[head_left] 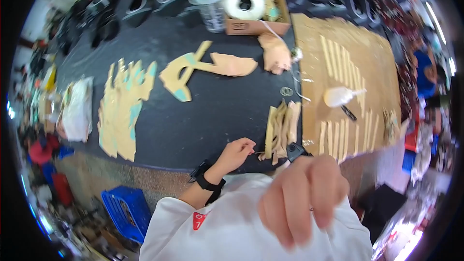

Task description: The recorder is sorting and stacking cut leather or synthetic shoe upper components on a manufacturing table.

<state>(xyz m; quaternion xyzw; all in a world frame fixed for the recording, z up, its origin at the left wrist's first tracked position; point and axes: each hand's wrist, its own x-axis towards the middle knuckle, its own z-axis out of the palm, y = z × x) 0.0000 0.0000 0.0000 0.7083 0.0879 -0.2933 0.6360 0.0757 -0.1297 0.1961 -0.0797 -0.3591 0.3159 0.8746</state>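
My left hand (pixel 237 154) is over the near edge of the dark table, its fingers curled together, with nothing showing in them. A stack of tan and brown strips (pixel 279 130) lies just to its right. My right hand (pixel 304 195) is raised close to the camera in front of my white shirt, fingers bent into a loose fist and somewhat blurred. A tiny dark spot shows between its fingers; what it is cannot be made out. On the table, flat beige cut pieces with pale green patches (pixel 183 70) lie beyond the hands, beside a pinkish piece (pixel 234 64).
A cardboard sheet (pixel 309 48) on the right bears rows of thin strips (pixel 338 60) and a white squeeze bottle (pixel 338 96). A box (pixel 237 27) with a white roll (pixel 245 5) and a lidded jar (pixel 210 7) stand at the back. Layered pieces (pixel 118 116) lie left. A blue crate (pixel 126 212) is below.
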